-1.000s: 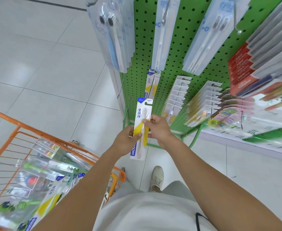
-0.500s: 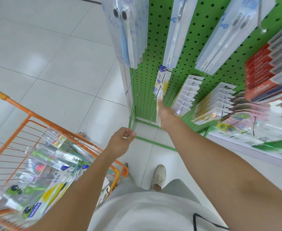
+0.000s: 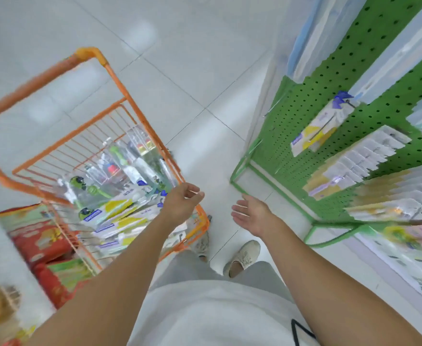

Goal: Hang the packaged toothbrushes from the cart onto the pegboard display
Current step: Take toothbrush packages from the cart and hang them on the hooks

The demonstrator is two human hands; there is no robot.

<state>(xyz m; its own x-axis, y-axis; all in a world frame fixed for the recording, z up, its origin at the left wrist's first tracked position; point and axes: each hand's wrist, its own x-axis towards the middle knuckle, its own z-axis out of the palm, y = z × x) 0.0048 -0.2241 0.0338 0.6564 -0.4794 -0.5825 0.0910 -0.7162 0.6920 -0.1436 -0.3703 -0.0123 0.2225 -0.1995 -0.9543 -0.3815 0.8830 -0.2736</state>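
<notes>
Floor (image 3: pixel 192 78) of pale glossy tiles

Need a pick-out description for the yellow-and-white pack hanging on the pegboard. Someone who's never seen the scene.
Start at the green perforated pegboard on the right side of the view. On its lower left part, left of the fanned rows of white-carded packs, one flat yellow-and-white toothbrush pack hangs on a peg. It has a blue-purple top tab and a broad yellow patch; the packs around it are white or clear.
</notes>
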